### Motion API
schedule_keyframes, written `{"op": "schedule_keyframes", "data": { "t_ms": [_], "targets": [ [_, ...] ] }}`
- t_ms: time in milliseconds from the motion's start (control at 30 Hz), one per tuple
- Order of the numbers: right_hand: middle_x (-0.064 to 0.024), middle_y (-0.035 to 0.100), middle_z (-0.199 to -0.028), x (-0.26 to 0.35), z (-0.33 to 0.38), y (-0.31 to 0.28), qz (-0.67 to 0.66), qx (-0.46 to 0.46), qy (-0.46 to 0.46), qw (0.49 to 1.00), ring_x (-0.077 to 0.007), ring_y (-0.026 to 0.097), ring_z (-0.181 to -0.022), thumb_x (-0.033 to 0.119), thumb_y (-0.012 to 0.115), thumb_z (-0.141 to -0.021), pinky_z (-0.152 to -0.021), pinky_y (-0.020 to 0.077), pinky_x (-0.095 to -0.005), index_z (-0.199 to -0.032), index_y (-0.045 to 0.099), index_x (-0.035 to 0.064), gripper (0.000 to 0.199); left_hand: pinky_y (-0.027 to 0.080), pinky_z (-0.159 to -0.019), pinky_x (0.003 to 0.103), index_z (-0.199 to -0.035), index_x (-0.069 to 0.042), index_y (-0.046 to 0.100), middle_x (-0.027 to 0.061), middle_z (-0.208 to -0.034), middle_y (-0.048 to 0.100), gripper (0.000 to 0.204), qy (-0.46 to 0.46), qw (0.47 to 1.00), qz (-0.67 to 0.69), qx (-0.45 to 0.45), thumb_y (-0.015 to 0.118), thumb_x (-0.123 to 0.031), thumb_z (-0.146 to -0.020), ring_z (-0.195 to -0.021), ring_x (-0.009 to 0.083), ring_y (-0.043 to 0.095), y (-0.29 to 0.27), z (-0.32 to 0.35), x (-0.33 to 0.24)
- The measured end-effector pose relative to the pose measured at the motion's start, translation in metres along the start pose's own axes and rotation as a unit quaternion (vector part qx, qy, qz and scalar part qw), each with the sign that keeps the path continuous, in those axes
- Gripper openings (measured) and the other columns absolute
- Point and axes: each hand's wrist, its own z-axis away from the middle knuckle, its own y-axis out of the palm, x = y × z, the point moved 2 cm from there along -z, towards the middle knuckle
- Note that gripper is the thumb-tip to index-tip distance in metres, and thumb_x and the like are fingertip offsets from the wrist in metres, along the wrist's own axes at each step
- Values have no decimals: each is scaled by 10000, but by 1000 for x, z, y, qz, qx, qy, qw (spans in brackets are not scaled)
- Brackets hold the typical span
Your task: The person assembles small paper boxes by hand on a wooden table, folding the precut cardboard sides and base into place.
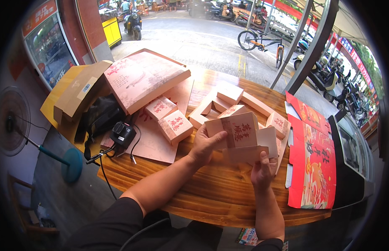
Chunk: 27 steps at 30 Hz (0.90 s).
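Observation:
A small pink cardboard box with red lettering is held up over the table, its pale flaps folded out to the right and below. My left hand grips its left side, the thumb lying across the front. At the lower right, my right hand pinches a flap between thumb and fingers. Just behind is a pink tray-like box with several small boxes in and on it, one white-topped box among them. Left of my hands lie two closed pink boxes. Whether the held box contains anything is hidden.
The wooden table carries a large pink box lid, an opened brown carton and a black device with cables at the left. Flat red printed cardboard covers the right end. A fan stands left of the table.

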Motion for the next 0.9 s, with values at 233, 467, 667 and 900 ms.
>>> {"op": "schedule_keyframes", "data": {
  "t_ms": [233, 467, 667, 900],
  "targets": [
    [-65, 648, -1171, -8, 1, -8, 35, -54, -20, 998, -164, 597, -1095, -13, 637, -895, -970, 461, -317, -1233, 592, 29, 343, 501, -965, 364, -1317, -40, 521, 83, -1229, 619, 516, -65, 991, 103, 63, 733, -217, -881, -1130, 198, 603, 10, 5, -4],
    [-78, 589, -1244, 1, -4, 6, 77, -20, -69, 994, -161, 575, -1129, 18, 627, -932, -942, 490, -309, -1323, 467, 57, 424, 488, -991, 390, -1365, -36, 472, 95, -1279, 585, 508, -110, 981, 127, 96, 656, -233, -934, -1186, 238, 576, 13, 10, -4],
    [-139, 411, -1387, 5, -5, 9, 207, -24, -195, 958, -223, 506, -1208, -33, 608, -923, -991, 468, -347, -1326, 429, 90, 458, 506, -959, 388, -1353, -58, 487, 75, -1257, 594, 393, -76, 993, 85, 12, 564, -192, -992, -1168, 213, 583, 11, 3, -7],
    [-167, 377, -1412, 10, -3, 15, 323, 2, -257, 911, -243, 512, -1192, -77, 549, -926, -978, 463, -351, -1195, 587, 60, 305, 523, -896, 332, -1286, -98, 548, 37, -1193, 618, 297, -15, 999, 37, -14, 555, -177, -999, -1099, 160, 603, 5, 0, 1]
  ]
}}
